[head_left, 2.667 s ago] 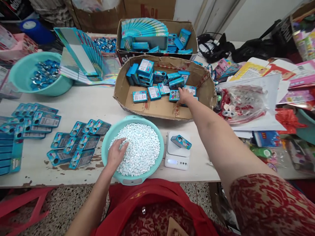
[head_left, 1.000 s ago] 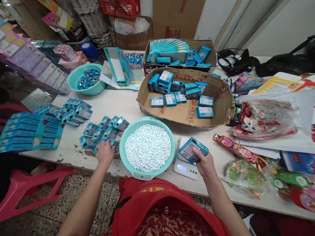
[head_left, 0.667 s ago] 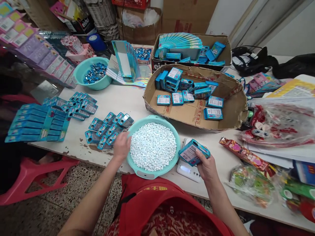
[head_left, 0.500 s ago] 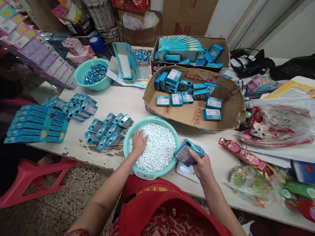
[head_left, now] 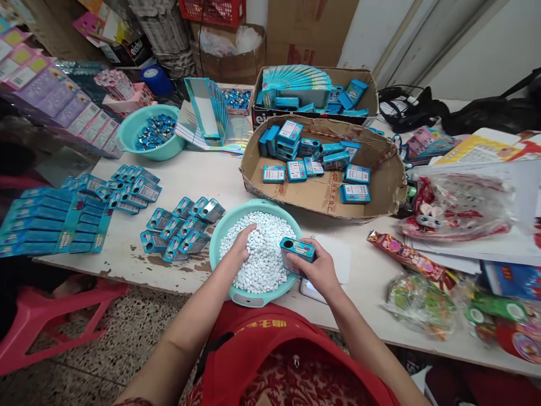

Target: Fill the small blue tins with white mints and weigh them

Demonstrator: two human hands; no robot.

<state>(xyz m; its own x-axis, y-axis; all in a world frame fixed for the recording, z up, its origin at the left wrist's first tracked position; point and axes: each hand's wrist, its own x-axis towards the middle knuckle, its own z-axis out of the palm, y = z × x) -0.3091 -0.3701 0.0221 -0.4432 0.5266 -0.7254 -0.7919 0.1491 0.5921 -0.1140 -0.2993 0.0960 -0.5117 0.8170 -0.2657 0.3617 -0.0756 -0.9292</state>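
Note:
White candy-like pellets (head_left: 264, 270) fill a turquoise basin (head_left: 214, 239) at the table's front edge. My left hand (head_left: 243, 242) is dug into them, scooping some pellets against its fingers. My right hand (head_left: 319, 265) grips a small blue box (head_left: 298, 250) over the basin's right rim; a round dark hole shows in the box's top. Beneath that hand lies a white scale (head_left: 310, 290), partly covered. Left of the basin stand several blue boxes with round holes (head_left: 173, 228).
Behind the basin is a cardboard tray (head_left: 313, 206) with blue boxes. A second basin (head_left: 169, 149) holds blue shiny pieces. Packed blue boxes (head_left: 38, 220) lie far left. On the right are a red wrapper (head_left: 408, 256) and plastic bags (head_left: 422, 304). A pink stool (head_left: 63, 321) stands lower left.
The blue box has moved left, over the basin's rim, and is more upright, its hole facing up. My left hand has curled into the pellets. The whole view has shifted slightly.

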